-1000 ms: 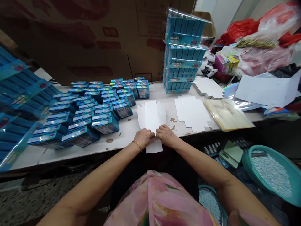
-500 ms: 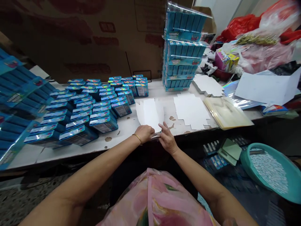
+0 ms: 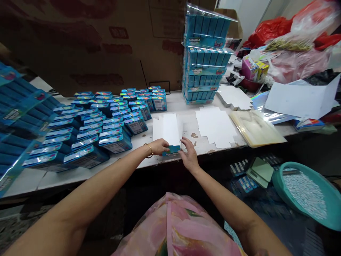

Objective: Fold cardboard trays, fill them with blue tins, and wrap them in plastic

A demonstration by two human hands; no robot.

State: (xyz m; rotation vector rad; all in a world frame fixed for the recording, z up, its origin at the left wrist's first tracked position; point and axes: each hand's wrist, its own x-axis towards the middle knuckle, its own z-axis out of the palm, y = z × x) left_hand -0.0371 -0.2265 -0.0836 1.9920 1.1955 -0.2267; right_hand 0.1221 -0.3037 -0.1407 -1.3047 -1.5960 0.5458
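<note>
A half-folded cardboard display box [image 3: 171, 128], white inside, lies at the table's front edge. Its near wall stands folded up and shows a blue printed face. My left hand [image 3: 159, 147], with a bracelet at the wrist, grips the box's near left corner between thumb and fingers. At the near right corner, my right hand [image 3: 189, 153] has its thumb and fingers closed on the end of the same wall. To the right lies a flat, unfolded white box blank [image 3: 215, 125].
Rows of small blue boxes [image 3: 87, 129] stand to the left. Filled display boxes [image 3: 206, 58] are stacked at the back. Clear plastic sheets [image 3: 257, 128] and a stack of white blanks [image 3: 234, 96] lie right. A teal basin [image 3: 330, 209] sits below.
The box's near wall has come up, and its blue printed face now shows. My left hand has shifted slightly left, to the corner; my right hand stays at the right end.
</note>
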